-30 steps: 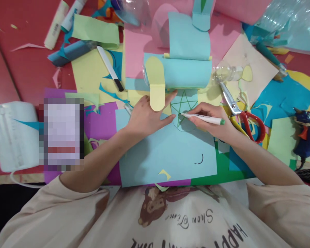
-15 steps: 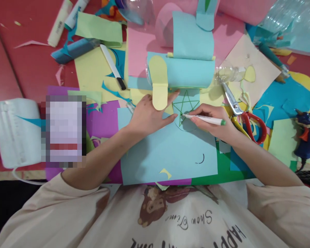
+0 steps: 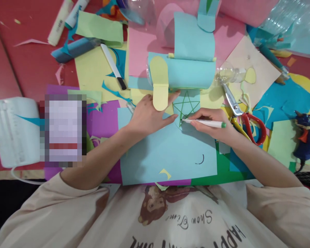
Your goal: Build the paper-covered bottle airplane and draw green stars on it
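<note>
A green-outlined star (image 3: 186, 106) is drawn on the light blue paper (image 3: 167, 151) in front of me. My right hand (image 3: 212, 120) pinches a white marker (image 3: 209, 123) with a green end, its tip on the star's lower left line. Flat on the paper's upper part lies my left hand (image 3: 151, 117), fingers spread, thumb pointing at the star. Its fingertips reach the edge of a plastic bottle wrapped in light blue paper (image 3: 191, 74). A yellow rounded paper strip (image 3: 160, 96) hangs from that bottle over the back of my left hand.
Scissors (image 3: 245, 117) with red and yellow handles lie right of my right hand. A white marker with a black cap (image 3: 113, 67) rests at upper left. A dark blue glue gun (image 3: 306, 137) sits far right, a white corded device (image 3: 17, 132) far left. Paper scraps cover much of the red table.
The marker tip has moved slightly down along the star's lower left line, with my right hand following. My left hand stays in place.
</note>
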`<act>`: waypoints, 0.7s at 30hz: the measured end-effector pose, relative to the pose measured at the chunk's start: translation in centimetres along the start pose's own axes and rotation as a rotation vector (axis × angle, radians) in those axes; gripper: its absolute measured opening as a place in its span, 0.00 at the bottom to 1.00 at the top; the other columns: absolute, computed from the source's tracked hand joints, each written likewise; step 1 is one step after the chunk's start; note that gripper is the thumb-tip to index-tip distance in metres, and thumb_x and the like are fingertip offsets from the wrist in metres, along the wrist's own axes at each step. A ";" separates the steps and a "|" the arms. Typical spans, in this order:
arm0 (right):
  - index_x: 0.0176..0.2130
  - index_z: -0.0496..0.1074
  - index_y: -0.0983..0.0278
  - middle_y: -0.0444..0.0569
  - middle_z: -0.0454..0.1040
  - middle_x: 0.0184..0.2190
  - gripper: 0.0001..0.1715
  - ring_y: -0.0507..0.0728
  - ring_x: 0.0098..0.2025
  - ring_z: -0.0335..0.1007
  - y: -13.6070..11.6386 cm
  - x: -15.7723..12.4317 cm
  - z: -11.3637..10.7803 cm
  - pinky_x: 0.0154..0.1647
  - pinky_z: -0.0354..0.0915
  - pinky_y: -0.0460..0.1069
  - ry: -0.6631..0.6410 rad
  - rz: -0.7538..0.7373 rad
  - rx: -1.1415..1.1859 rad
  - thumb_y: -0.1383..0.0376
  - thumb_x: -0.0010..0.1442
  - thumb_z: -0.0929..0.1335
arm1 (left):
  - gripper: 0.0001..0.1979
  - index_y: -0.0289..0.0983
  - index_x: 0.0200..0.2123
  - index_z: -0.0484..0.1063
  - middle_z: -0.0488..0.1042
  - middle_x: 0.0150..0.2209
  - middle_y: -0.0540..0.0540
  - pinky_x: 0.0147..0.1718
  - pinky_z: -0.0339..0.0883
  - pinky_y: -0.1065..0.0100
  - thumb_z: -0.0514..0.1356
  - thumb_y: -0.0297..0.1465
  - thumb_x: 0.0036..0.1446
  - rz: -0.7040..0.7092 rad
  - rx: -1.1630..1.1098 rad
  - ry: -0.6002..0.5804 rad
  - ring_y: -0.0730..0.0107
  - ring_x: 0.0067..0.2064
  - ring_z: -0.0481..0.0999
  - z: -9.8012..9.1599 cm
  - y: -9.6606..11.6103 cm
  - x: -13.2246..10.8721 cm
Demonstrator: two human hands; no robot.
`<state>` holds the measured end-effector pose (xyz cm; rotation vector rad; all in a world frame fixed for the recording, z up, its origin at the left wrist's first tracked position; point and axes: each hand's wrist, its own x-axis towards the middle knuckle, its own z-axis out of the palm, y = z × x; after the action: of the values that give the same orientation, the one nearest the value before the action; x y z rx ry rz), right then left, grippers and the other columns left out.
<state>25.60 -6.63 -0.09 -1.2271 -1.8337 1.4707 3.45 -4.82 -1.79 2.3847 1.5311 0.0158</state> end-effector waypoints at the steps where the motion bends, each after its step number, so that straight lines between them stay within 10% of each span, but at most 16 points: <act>1: 0.33 0.74 0.67 0.44 0.70 0.22 0.10 0.47 0.22 0.58 0.0 0.0 0.0 0.20 0.53 0.44 -0.006 0.001 -0.001 0.61 0.58 0.69 | 0.31 0.44 0.66 0.53 0.69 0.52 0.38 0.50 0.62 0.55 0.49 0.46 0.62 0.004 0.002 0.009 0.49 0.51 0.69 0.0 0.0 0.0; 21: 0.32 0.75 0.64 0.45 0.72 0.24 0.08 0.50 0.25 0.64 0.3 0.1 -0.4 0.26 0.57 0.46 -0.078 -0.146 -0.149 0.61 0.57 0.69 | 0.30 0.43 0.65 0.55 0.70 0.52 0.40 0.51 0.63 0.57 0.50 0.45 0.62 0.036 0.016 0.061 0.51 0.51 0.70 0.2 -0.1 0.0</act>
<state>25.98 -6.33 -0.22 -1.0904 -2.0702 1.3401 3.34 -4.84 -2.01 2.4455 1.5207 0.0851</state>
